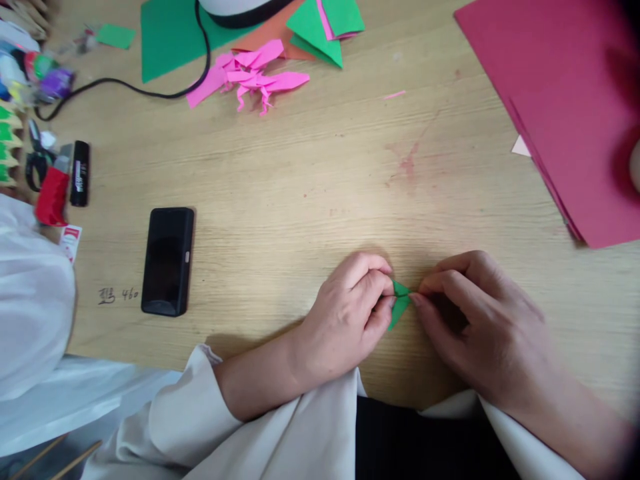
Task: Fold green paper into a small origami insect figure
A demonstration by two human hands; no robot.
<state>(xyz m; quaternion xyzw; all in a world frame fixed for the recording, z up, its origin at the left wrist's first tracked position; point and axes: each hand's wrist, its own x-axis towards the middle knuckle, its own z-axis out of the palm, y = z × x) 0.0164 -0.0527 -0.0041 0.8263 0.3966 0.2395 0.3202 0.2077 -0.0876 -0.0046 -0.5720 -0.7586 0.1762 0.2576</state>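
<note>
Paper [399, 312], green and folded, pinched firmly in closed grip of left hand [347, 307] and, at tip, of right hand [493, 327], possibly tearing if pulled too hard.

Left hand [353, 310]: set over the tabletop [275, 200], close to its near edge; back up, fingers [367, 265] curled, your left thumb [381, 317] drawn in under them in a closed pinch. Left forearm [263, 370]: slants up from the near edge, your wrist almost straight.

Right hand [495, 327]: opposite, just beside your left; right thumb [435, 327] and fingertips [425, 283] pinched, knuckles arched, a hollow between. Right forearm [580, 407]: angles in from your right.
</note>
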